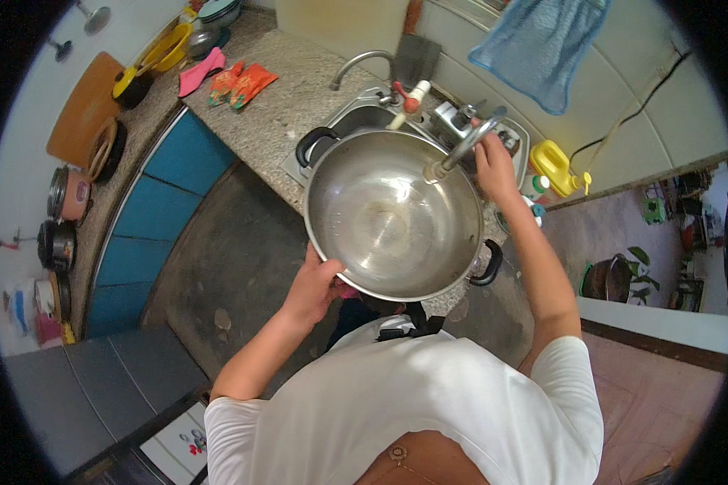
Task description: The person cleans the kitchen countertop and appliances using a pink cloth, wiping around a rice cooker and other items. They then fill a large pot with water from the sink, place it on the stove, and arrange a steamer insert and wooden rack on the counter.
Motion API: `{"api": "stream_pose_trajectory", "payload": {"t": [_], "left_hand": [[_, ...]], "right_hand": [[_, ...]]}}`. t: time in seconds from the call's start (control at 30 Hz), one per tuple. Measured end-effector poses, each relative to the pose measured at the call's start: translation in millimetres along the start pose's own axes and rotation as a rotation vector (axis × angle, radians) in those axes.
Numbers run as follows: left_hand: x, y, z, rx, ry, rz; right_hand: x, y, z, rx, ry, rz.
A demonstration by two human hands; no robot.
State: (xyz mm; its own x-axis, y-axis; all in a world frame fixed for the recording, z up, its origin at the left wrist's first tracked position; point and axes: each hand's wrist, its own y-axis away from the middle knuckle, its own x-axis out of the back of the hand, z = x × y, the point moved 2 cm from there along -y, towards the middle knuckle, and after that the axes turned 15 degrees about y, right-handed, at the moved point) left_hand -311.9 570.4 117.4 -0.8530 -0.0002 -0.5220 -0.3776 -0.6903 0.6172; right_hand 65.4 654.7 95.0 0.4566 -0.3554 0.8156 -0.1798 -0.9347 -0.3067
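Note:
A large stainless steel pot point(376, 242) with two black handles is held tilted over the front of the sink point(364, 118). My left hand point(315, 285) grips its near left rim, the thumb on the rim and the fingers beneath. At the far right side, my right hand point(491, 157) is raised beside the chrome faucet point(470, 142), its fingers partly hidden behind the spout. Whether it grasps the faucet cannot be told. The spout end is above the pot's inside. No food shows in the pot, and water flow cannot be made out.
A second curved faucet point(367, 56) stands behind the sink. Orange patterned gloves point(242, 83) and a pink cloth point(201, 71) lie on the granite counter point(279, 60). A yellow jug point(551, 163) stands at the right, below a hanging blue towel point(540, 54).

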Motion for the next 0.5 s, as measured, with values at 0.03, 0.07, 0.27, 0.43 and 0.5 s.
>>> {"api": "stream_pose_trajectory", "payload": {"t": [0.03,0.07,0.27,0.43,0.5], "left_hand": [[-1,-1,1,-0.014,-0.016,-0.015],[-2,-1,0,-0.015,0.001,-0.023],[7,-9,-5,-0.012,0.043,0.052],[14,-7,-9,0.029,0.018,0.116],[14,-11,-10,0.044,0.048,0.075]], "right_hand": [[-16,-21,13,0.094,0.024,0.098],[-33,-44,25,0.117,0.169,0.136],[-86,-141,64,-0.141,0.507,-0.027],[-94,-165,68,-0.371,0.706,-0.123],[-93,-170,119,-0.454,0.684,-0.165]]}}
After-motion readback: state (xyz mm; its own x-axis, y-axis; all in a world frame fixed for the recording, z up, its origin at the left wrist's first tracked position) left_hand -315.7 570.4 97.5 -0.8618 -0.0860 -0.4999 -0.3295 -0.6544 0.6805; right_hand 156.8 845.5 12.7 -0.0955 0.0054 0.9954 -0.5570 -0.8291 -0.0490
